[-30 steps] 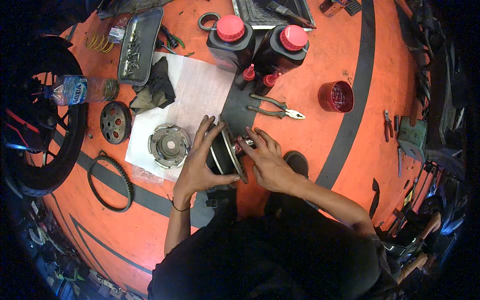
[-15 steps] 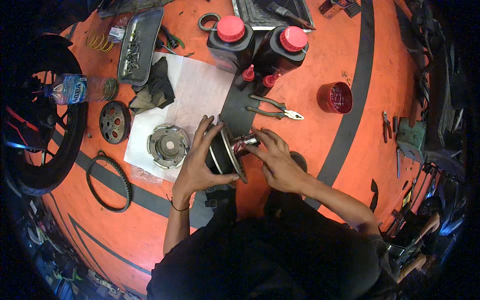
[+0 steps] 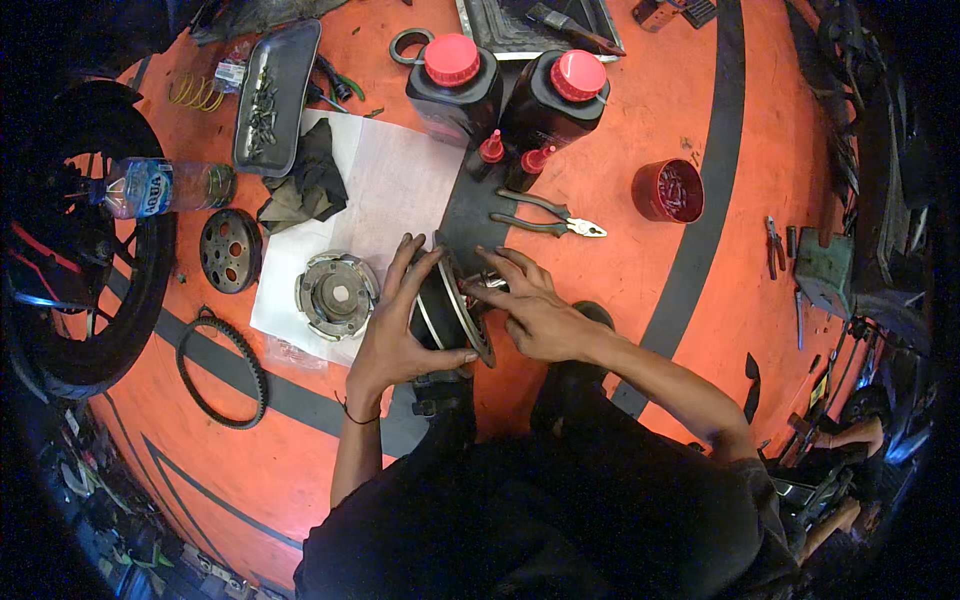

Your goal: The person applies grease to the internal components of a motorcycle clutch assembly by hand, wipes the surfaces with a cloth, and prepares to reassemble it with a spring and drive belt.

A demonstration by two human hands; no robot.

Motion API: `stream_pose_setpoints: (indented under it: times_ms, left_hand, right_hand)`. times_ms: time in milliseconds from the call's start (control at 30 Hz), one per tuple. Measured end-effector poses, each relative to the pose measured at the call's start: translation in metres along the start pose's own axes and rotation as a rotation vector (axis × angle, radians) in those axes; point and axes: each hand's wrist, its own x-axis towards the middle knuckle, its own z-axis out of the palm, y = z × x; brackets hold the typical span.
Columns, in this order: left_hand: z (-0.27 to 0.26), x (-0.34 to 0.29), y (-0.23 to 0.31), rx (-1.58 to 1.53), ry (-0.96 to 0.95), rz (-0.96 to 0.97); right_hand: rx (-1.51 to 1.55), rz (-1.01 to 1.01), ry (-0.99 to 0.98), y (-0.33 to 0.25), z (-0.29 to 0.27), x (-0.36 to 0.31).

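Observation:
My left hand (image 3: 388,335) is wrapped round the rim of a round metal belt pulley (image 3: 452,305), which stands on edge with its face turned right. From the right, my right hand (image 3: 535,310) reaches to the pulley's shiny central hub, its fingers stretched and apart. The index finger touches the hub, where a reddish smear shows; the fingers cover part of it. A round clutch with shoes (image 3: 340,295) lies on a white sheet (image 3: 285,300) left of my left hand. Pliers (image 3: 545,215) lie beyond my right hand.
Two dark bottles with red caps (image 3: 452,95) stand ahead, beside small red-nozzled bottles (image 3: 490,150). A red cup (image 3: 668,190) is right. Left are a drive belt (image 3: 222,372), a clutch drum (image 3: 230,250), a rag (image 3: 310,180), a tray of small parts (image 3: 278,100), a water bottle (image 3: 160,188) and a wheel (image 3: 140,290).
My right hand has moved slightly left along the hub, closer to the pulley's face, and its index finger now points inward. My left hand keeps its hold on the rim.

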Motion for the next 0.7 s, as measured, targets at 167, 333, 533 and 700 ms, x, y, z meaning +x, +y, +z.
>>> stream_pose_setpoints:
  times_ms: [167, 333, 533, 700]
  left_hand:
    - [0.000, 0.000, 0.001, -0.022, 0.001, -0.020]
    - [-0.001, 0.002, 0.002, -0.014, -0.001, -0.017]
    - [-0.002, -0.001, 0.001, -0.033, -0.009, -0.046]
    - [-0.003, -0.003, 0.002, -0.032, -0.019, -0.041]
  right_hand:
    - [-0.190, -0.105, -0.016, 0.004, -0.002, -0.012]
    - [0.060, -0.081, -0.058, 0.010, -0.009, -0.029]
    - [0.524, 0.120, 0.031, 0.012, -0.012, -0.011]
    - [0.464, 0.112, -0.019, 0.017, -0.004, -0.002]
